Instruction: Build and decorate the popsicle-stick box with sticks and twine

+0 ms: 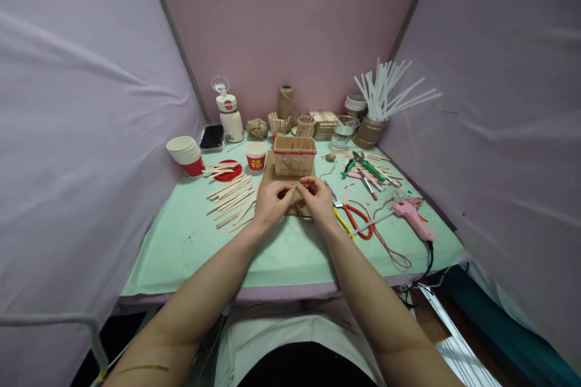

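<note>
A mint-green table (272,263) bears a brown board (267,176), on which stands a red-trimmed stick box (293,164). Just in front of the box, the left hand (273,201) and right hand (318,196) meet, thumbs and fingertips pinched nearly closed on a small pale piece (295,186), too tiny to identify. A light, even pinch with wrists steadied would likely serve best.

Hands (274,202) partly hide some tiny piece (295,187), apparently.
</note>
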A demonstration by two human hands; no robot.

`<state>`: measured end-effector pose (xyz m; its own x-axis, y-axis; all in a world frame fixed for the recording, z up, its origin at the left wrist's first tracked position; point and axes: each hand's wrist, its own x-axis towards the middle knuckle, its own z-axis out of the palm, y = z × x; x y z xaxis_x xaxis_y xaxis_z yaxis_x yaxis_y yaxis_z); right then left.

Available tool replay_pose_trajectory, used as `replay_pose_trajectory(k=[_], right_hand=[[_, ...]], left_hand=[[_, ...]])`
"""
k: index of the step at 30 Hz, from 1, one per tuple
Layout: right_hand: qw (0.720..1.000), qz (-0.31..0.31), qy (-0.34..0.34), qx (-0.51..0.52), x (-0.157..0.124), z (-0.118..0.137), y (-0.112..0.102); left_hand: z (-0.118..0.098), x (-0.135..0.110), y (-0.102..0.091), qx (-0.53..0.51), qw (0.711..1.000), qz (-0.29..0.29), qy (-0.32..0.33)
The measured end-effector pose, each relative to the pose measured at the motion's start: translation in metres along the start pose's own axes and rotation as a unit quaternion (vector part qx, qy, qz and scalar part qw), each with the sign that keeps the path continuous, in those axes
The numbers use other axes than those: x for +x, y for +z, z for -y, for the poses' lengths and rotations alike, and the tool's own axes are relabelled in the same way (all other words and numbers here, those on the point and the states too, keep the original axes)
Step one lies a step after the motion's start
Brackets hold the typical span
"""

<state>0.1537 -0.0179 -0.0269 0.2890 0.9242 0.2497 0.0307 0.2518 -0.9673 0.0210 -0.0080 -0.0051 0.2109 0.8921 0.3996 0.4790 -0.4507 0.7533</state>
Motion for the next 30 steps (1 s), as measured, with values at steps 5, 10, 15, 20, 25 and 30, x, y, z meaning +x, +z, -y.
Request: replay_pose_trajectory(k=[5, 10, 15, 20, 25, 30], right_hand=[[0.999, 0.003, 0.034, 0.041, -0.0014, 0.0046, -0.0011], [0.997, 0.016, 0.056, 0.054, -0.0021, 0.0045, -0.001], [0.997, 0.004, 0.051, 0.054, -0.0014, 0.0047, -0.0018], [0.997, -0.001, 0.048, 0.053, -0.002, 0.0058, -0.0027], [0.999, -0.007, 0.023, 0.044, -0.0018, 0.0052, -0.0022], [0.991, -0.039, -0.076, -0.102, -0.0024, 0.0065, -0.0028]], left_hand=[[0.0002, -0.0001, 0.0012, -0.027, 0.999, 0.011, -0.022], [0.0038, 0.0028, 0.002, -0.137, 0.985, 0.012, -0.107], [0.0047, 0.0054, 0.0031, -0.214, 0.964, 0.029, -0.156], [0.0032, 0.0058, 0.0041, -0.288, 0.935, 0.071, -0.194], [0.0016, 0.0061, 0.0028, -0.301, 0.93, 0.111, -0.18], [0.0041, 0.0062, 0.0057, -0.275, 0.947, 0.055, -0.158]])
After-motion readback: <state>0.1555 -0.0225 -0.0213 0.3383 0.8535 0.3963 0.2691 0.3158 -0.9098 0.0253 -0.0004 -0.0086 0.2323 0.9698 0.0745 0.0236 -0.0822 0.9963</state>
